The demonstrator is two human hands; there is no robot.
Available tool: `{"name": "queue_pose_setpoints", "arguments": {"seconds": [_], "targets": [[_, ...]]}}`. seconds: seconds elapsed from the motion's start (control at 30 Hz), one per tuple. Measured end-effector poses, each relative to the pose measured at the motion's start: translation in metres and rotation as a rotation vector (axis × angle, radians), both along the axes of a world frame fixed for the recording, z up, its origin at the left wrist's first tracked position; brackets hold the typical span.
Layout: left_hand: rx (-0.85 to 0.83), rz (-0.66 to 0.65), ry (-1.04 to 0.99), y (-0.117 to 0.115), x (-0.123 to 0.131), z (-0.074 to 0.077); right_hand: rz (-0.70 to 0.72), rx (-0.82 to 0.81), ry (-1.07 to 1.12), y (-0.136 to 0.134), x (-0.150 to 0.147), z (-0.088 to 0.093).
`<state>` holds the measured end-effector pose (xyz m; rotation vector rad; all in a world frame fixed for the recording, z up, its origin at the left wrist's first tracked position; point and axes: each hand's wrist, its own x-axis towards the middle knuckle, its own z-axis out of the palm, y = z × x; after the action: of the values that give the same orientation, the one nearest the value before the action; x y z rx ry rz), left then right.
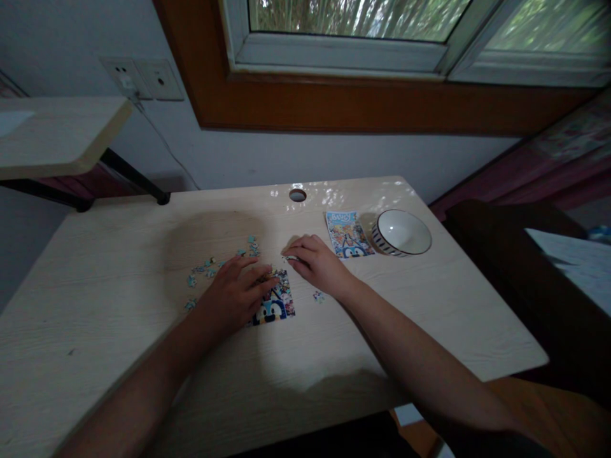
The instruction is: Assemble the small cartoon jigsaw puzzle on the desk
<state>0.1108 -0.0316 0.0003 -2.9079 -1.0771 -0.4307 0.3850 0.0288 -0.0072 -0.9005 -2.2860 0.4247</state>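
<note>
The right hand [319, 262] pinches a small puzzle piece [290, 257] in its fingertips, while the left hand [241, 289], fingers loosely spread and gripping nothing visible, lies partly over the assembled puzzle [279, 308] on the table [105, 305]. Loose pieces [192, 280] scatter beyond the left hand; farther right, a printed picture card [348, 234] lies beside a bowl [405, 232].

Bare left forearm [165, 366] slanting in from lower left, left hand [235, 292] palm down, left fingers [258, 274] fanned and gently bent, bare right forearm [415, 343] angling in from lower right, right hand [324, 264] turned inward, right fingers [304, 250] pinched together, both hands near but apart.
</note>
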Motion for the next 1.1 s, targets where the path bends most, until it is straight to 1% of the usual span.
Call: {"name": "queue_pose_setpoints", "arguments": {"seconds": [0.2, 0.5, 0.87, 1.1], "targets": [[0.006, -0.01, -0.019, 0.001, 0.0, 0.0006, 0.011, 0.012, -0.014, 0.0009, 0.0004, -0.0012], [0.013, -0.011, -0.03, 0.0013, 0.0005, 0.0068, 0.008, -0.022, -0.018, 0.0004, 0.0006, 0.0007], [0.025, -0.009, -0.016, 0.0016, -0.0014, 0.0034, 0.027, -0.015, 0.005, -0.0003, 0.0, 0.0022], [0.019, -0.018, -0.014, 0.0022, -0.0018, 0.0048, 0.067, -0.009, -0.027, -0.0041, 0.0011, 0.0043]]}}
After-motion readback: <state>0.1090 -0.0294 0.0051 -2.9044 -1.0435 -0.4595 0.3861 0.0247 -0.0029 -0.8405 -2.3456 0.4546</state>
